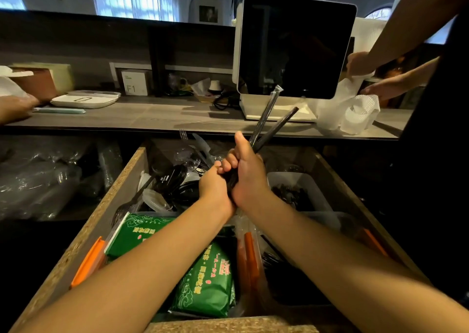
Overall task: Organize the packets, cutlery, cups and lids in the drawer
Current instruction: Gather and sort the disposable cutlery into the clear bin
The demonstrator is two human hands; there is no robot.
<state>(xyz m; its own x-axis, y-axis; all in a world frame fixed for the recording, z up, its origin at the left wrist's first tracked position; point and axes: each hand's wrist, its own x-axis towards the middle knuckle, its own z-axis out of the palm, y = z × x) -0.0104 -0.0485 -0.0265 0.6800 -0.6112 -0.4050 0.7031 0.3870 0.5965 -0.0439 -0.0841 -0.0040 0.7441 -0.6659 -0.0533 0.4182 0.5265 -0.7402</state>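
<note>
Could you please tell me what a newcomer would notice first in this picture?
Both hands, left hand and right hand, meet above the open drawer, gripping a bunch of wrapped black cutlery that fans up towards the counter. Below the forearms lie bright green packets, and a dark screen stands on the counter behind.

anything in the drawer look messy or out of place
Yes. At the drawer's back left, black lids and a loose fork lie jumbled with crumpled plastic wrap, while other cutlery sits in the white bin on the right.

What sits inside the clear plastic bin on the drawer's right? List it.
The clear plastic bin holds a heap of dark plastic cutlery, fork tines showing. Its near end and bottom are hidden behind the right forearm.
</note>
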